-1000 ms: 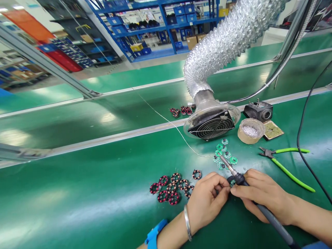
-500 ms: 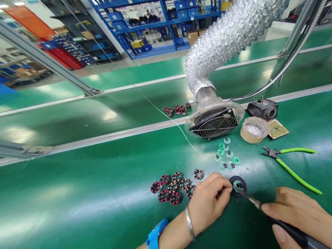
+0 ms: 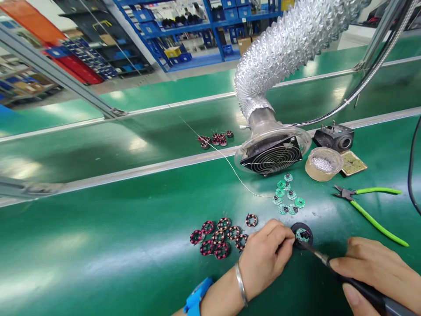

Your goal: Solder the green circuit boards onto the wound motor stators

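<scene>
My right hand (image 3: 378, 267) grips a soldering iron (image 3: 360, 287) by its dark handle. Its tip rests at the lower left part of a small green ring-shaped circuit board (image 3: 302, 235), which sits inside a black round base (image 3: 308, 246). At the left rim of that base, my left hand (image 3: 268, 254) has thumb and forefinger pinched together; whatever lies between them is too small to make out. Several copper-wound coil rings (image 3: 219, 237) lie left of this hand. Beyond the base are several loose green circuit boards (image 3: 291, 195), with a thin solder wire (image 3: 241, 181) ending beside them.
Green-handled cutters (image 3: 375, 217) lie open at the right. Behind them are a round tub of metal bits (image 3: 324, 173), a sponge tray (image 3: 352, 163) and a black iron stand (image 3: 335, 139). A fume extractor (image 3: 274, 153) hangs over the bench. More coils (image 3: 219, 139) sit on the strip behind.
The soldering iron's tip has shifted left and slightly down across the circuit board. The coils on the rear strip have moved left. A black cable now shows at the right edge.
</scene>
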Tool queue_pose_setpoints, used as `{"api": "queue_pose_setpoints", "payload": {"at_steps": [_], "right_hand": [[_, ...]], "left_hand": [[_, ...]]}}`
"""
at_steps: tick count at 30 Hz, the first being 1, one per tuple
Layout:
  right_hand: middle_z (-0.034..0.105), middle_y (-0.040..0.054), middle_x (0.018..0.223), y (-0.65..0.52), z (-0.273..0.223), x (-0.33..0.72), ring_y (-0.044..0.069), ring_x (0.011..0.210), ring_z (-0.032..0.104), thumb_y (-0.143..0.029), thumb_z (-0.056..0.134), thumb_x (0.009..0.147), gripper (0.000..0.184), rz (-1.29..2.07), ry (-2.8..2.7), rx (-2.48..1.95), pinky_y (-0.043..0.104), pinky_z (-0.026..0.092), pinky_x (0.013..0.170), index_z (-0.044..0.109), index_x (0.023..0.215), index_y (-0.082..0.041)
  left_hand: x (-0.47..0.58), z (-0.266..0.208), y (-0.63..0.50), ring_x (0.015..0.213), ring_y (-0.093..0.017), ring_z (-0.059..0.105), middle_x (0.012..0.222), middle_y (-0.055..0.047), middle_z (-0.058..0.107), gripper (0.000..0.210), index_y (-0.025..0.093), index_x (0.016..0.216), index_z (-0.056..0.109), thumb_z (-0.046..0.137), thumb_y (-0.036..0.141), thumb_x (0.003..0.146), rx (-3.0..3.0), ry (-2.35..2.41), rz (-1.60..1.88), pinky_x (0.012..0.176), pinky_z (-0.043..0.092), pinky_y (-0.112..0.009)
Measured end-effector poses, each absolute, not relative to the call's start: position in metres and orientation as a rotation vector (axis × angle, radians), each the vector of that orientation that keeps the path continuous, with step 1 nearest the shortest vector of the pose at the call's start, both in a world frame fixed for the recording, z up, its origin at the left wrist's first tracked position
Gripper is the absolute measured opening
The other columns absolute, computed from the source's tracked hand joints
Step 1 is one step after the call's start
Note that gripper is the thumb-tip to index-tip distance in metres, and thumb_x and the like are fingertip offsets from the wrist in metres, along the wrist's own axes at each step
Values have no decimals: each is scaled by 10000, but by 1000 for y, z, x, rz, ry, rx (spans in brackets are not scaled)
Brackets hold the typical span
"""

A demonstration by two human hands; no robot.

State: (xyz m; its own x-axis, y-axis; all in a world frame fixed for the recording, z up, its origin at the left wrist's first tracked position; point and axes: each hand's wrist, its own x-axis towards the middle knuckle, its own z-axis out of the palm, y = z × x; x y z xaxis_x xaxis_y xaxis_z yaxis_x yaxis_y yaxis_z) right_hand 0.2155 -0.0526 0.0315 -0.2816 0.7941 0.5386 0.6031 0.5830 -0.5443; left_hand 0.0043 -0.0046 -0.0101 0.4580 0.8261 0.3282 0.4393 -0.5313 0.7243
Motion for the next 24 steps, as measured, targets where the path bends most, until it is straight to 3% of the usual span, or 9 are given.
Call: {"api": "queue_pose_setpoints", "payload": {"at_steps": [15,21,24], "right_hand": [[655,47,719,-48,34,227,226,673,657,-195,469,927,170,305,-2011,-1039,325,516,559,595,1031,-241],[670,21,782,-27,30,221,169,645,632,-105,494,905,380,451,-2033,-991,274,522,589,533,1264,-224],[646,37,832,-11,21,213,163,685,567,-63,489,898,386,546,-2151,-885,289,499,634,515,1258,-200]], "left_hand": [[5,-12,-5,674,-120,594,786,-26,621,117,172,884,600,523,83,877,2182,1055,918,607,476,-193],[4,-10,-6,681,-123,596,787,-24,625,140,178,884,596,506,71,865,2181,1051,889,611,482,-197],[4,-12,-6,691,-128,600,790,-25,628,146,178,887,593,511,63,851,2184,1056,903,624,489,-206]]}}
